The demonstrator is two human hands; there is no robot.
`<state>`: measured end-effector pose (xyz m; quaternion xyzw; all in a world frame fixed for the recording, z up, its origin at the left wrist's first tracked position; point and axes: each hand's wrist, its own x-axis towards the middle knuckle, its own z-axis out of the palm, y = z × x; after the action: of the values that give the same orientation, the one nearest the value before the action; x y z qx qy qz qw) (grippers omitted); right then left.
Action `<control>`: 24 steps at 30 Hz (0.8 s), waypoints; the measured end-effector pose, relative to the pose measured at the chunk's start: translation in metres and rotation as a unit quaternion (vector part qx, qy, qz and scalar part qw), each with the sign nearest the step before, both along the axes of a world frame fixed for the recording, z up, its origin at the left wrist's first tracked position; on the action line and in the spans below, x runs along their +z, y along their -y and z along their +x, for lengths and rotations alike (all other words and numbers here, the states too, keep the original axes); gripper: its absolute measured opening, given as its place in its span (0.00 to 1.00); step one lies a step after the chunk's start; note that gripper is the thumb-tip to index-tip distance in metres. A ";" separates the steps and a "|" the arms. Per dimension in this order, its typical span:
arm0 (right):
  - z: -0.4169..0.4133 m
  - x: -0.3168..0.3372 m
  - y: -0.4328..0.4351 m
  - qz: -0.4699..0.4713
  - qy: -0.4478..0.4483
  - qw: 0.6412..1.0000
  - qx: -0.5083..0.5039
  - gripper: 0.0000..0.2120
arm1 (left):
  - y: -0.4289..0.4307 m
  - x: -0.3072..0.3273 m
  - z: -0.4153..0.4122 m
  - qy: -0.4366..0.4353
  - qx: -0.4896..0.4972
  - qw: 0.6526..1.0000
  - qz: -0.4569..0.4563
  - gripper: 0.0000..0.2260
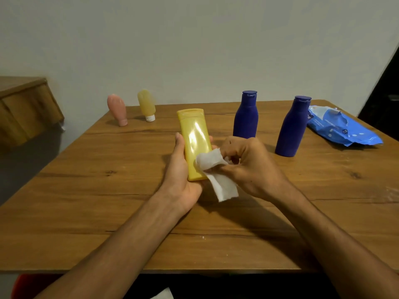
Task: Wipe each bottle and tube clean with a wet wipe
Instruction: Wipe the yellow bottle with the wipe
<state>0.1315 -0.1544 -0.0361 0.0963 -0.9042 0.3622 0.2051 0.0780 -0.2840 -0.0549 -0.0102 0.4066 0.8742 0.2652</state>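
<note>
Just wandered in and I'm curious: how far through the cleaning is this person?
Early or midway, by the look of it. In hand: the left hand holds the yellow bottle while the right hand presses a white wipe to its lower end. Standing untouched are two blue bottles, a pink tube and a yellow tube. Whether any were already wiped, the picture cannot show.

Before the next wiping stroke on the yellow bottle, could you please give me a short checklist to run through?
1. Left hand holds yellow bottle firmly: ok.
2. Right hand grips wipe: ok.
3. Wipe touches the bottle's lower end: ok.
4. Wipe still wet: cannot tell.
5. Two blue bottles upright, apart from the hands: ok.
6. Pink tube and yellow tube standing on their caps: ok.
</note>
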 end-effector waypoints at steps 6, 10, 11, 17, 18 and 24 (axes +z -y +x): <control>-0.001 0.000 0.002 0.003 -0.018 0.999 -0.047 0.05 | -0.002 -0.002 0.001 -0.010 0.003 1.000 -0.011 0.28; 0.001 0.002 0.004 0.023 -0.002 1.000 -0.011 0.12 | -0.001 -0.002 0.001 -0.022 0.009 0.999 -0.031 0.28; 0.000 0.000 0.005 0.015 -0.017 0.999 -0.032 0.10 | -0.002 -0.002 0.003 -0.021 0.001 0.999 -0.032 0.28; 0.001 0.006 0.002 0.031 0.006 0.999 -0.028 0.04 | -0.002 -0.004 0.000 -0.019 -0.004 0.999 -0.028 0.28; 0.003 0.009 0.002 0.042 0.034 0.999 -0.001 0.03 | -0.001 -0.004 -0.002 -0.017 0.002 0.999 -0.027 0.28; 0.004 0.009 -0.001 0.066 0.052 0.996 0.020 0.06 | -0.001 -0.004 -0.003 -0.023 0.007 0.999 -0.040 0.28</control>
<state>0.1355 -0.1533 -0.0268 0.1090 -0.9332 0.3106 0.1440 0.0755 -0.2834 -0.0591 -0.0037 0.4469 0.8592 0.2492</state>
